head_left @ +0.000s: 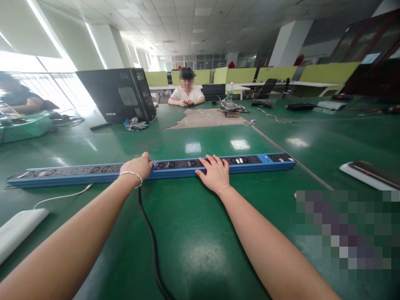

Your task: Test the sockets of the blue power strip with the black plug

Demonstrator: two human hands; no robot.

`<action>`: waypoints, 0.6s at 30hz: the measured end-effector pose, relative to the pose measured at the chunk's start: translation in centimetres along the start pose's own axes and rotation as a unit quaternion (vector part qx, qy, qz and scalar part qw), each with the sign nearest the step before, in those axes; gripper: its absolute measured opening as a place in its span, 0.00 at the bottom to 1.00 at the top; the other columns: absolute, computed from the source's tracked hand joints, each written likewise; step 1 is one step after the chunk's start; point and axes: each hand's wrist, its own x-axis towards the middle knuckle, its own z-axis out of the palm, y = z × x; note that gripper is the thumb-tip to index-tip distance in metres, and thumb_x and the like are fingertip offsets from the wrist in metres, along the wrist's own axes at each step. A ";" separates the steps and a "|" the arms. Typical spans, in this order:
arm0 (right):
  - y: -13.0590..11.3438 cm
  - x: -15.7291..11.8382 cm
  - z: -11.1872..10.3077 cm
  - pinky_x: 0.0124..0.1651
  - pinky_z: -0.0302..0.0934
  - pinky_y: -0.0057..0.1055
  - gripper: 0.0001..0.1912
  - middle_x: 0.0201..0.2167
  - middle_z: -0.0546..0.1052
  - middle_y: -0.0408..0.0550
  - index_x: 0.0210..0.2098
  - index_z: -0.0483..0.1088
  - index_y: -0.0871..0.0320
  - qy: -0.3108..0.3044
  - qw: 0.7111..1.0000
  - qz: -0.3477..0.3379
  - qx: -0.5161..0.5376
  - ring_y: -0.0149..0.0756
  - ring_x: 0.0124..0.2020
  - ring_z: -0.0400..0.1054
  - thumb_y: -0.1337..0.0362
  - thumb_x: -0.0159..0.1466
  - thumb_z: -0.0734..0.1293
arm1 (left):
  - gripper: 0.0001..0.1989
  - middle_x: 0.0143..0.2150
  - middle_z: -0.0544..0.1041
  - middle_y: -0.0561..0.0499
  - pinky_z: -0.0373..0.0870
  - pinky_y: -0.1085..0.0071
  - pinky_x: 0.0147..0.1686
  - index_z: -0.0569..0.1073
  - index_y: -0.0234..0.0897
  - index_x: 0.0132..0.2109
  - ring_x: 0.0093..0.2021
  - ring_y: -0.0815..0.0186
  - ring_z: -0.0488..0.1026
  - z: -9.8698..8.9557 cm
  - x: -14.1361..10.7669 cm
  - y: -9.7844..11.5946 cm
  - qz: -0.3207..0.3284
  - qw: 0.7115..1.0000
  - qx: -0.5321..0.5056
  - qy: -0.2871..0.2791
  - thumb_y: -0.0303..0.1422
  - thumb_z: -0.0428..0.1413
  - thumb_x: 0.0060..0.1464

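A long blue and black power strip [175,165] lies across the green table, its row of sockets facing up. My left hand [137,167] is closed over it left of the middle, covering part of its top; the fingertips are hidden. From beneath that hand a thick black cable [151,233] runs down towards the near edge of the view. Further right, my right hand [216,173] rests on the strip with its fingers spread, the fingertips touching the socket face.
A black computer case [120,96] stands back left, with gloves [135,124] beside it. At far left is a green basket [29,126]. A person [186,89] sits across the table [259,216]. White devices lie at both sides; tools and a bottle [230,91] are further back.
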 end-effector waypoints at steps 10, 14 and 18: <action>0.0 0.0 -0.1 0.60 0.39 0.48 0.26 0.60 0.64 0.46 0.57 0.65 0.46 -0.002 1.000 0.001 0.005 0.45 0.61 0.51 0.46 0.62 0.60 | 0.23 0.46 0.76 0.34 0.68 0.61 0.40 0.66 0.35 0.50 0.46 0.50 0.74 -0.3 1.5 -0.4 0.023 0.999 0.027 -0.037 0.43 0.38 0.56; 0.1 0.0 0.0 0.60 0.38 0.48 0.26 0.60 0.64 0.46 0.57 0.65 0.46 0.002 1.000 0.001 0.007 0.45 0.61 0.52 0.46 0.62 0.60 | 0.23 0.46 0.77 0.36 0.68 0.62 0.41 0.66 0.35 0.51 0.45 0.52 0.74 -0.6 1.8 -0.4 0.036 0.997 0.042 -0.054 0.43 0.39 0.57; 0.1 0.0 0.0 0.60 0.39 0.48 0.26 0.60 0.64 0.46 0.57 0.65 0.46 0.004 1.000 0.000 0.006 0.45 0.61 0.52 0.46 0.62 0.60 | 0.21 0.45 0.78 0.39 0.68 0.65 0.41 0.68 0.36 0.50 0.44 0.55 0.75 -1.1 2.8 -0.6 0.045 0.996 0.041 -0.069 0.43 0.44 0.55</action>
